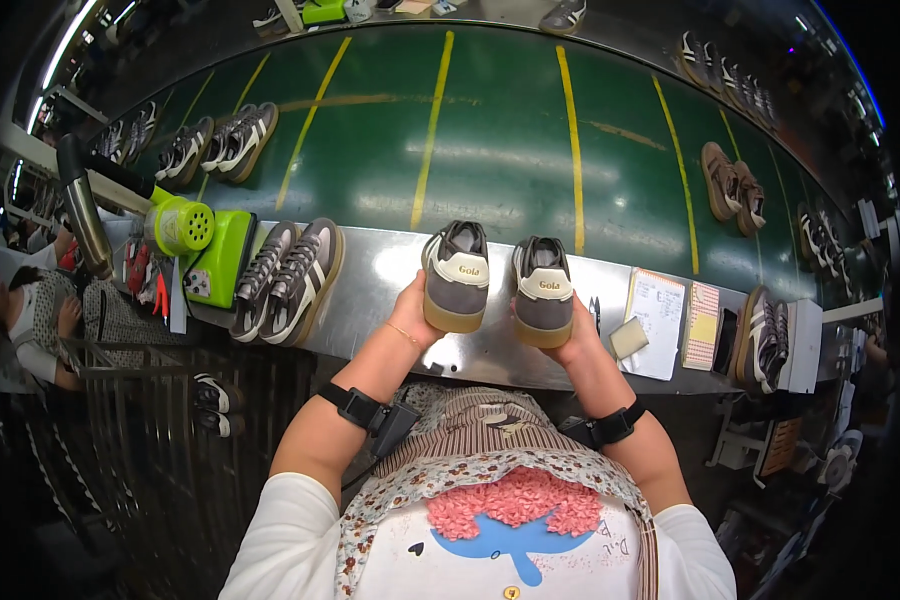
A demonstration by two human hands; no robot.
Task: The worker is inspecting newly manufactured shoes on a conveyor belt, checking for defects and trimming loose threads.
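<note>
In each hand I hold a dark grey sneaker with a white heel tab and a gum-coloured sole, heels toward me. My left hand (417, 318) is wrapped round the outer side of the left sneaker (457, 275). My right hand (579, 336) grips the right sneaker (543, 290) from its outer side, with most fingers hidden behind it. The two shoes are held side by side over the metal ledge (380, 262), with a small gap between them. To the left, another pair of grey sneakers (290, 280) with white stripes rests on the ledge.
Beyond the ledge runs a green conveyor belt (500, 130) with yellow lines, carrying several pairs of shoes. A lime-green machine (220, 262) stands at left. At right lie a written sheet (656, 310), a sponge-like block (628, 339) and more sneakers (762, 338). Another person (32, 320) is at far left.
</note>
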